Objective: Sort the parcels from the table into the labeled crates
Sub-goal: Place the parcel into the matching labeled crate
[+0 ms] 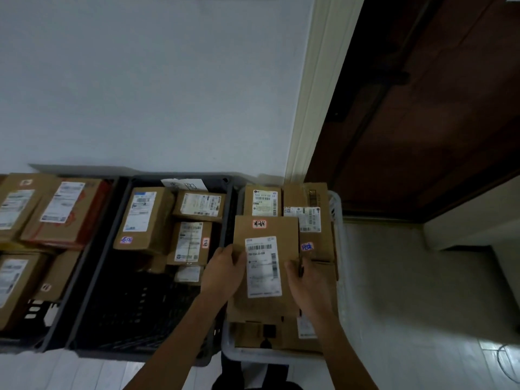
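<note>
Flat labeled parcel (266,266) over white crate (339,220)

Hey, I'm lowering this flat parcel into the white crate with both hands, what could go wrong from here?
1. The white crate already looks full, so the flat parcel may end up perched on the boxes beneath and could slide off.
2. Its left edge overhangs the dark crate's rim; it might catch there or tip into the wrong crate.
3. The left hand and right hand grip only the side edges, so a slip seems possible.
</note>
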